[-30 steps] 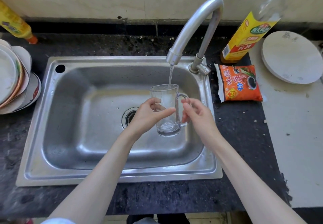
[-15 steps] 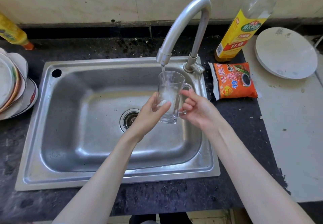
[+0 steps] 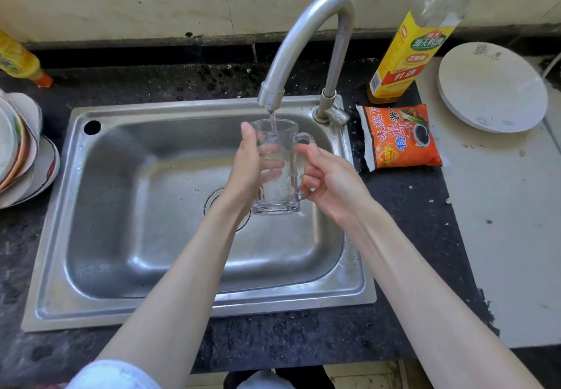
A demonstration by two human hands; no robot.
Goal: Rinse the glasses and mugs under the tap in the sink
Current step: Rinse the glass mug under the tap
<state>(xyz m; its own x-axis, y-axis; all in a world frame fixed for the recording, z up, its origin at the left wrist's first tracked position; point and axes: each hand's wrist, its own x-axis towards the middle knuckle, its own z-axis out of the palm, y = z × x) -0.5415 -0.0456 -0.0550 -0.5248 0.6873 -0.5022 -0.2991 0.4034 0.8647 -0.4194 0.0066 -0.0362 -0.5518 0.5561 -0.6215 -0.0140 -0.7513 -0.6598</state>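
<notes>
A clear glass mug with a handle is held upright over the steel sink, right under the tap spout. Water runs from the spout into the mug, which is partly filled. My left hand wraps around the mug's left side, fingers showing through the glass. My right hand grips the handle on the mug's right side. The drain sits behind the mug and my left wrist, mostly hidden.
A stack of plates leans at the left of the sink. On the right counter lie an orange sauce packet, a yellow-labelled bottle and a white plate. A yellow bottle stands at the back left.
The mug rose closer to the spout and water has filled it further. My left hand shifted from the front of the mug to wrap its left side.
</notes>
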